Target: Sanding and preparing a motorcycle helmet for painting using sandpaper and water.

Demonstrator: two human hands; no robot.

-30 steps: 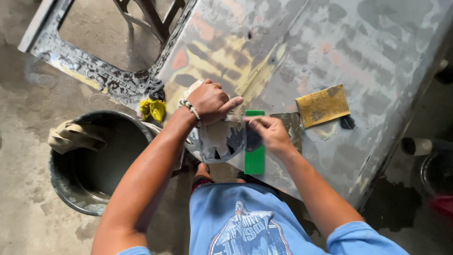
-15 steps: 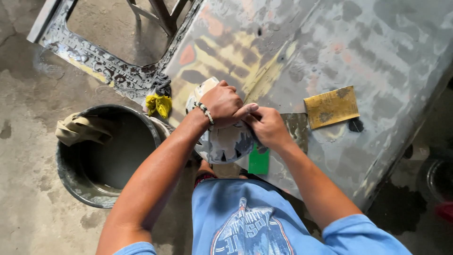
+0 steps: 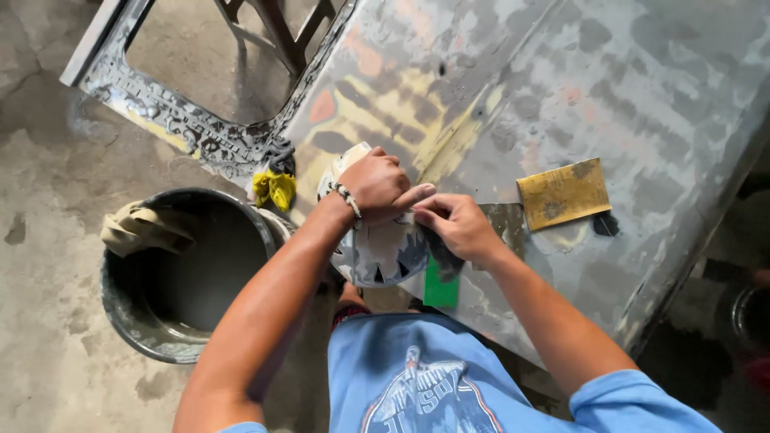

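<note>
My left hand [image 3: 375,186], with a beaded bracelet at the wrist, is closed over the top of a round grey-white disc [image 3: 385,255] with dark notches along its edge. My right hand [image 3: 459,226] meets it fingertip to fingertip and pinches a dark piece of sandpaper [image 3: 443,258] at the disc's right side. A green block [image 3: 440,287] pokes out below both hands. Everything rests on the near edge of a large sanded metal panel [image 3: 609,88], patchy grey and yellow.
A yellow-brown sandpaper sheet [image 3: 564,192] lies on the panel right of my hands. A dark bucket [image 3: 136,329] with a tan rag [image 3: 140,228] on its rim stands on the concrete floor at left. A yellow cloth [image 3: 274,189] hangs at the panel edge.
My hands have drawn together over the disc, and my right hand now covers most of the green block. The view has shifted slightly.
</note>
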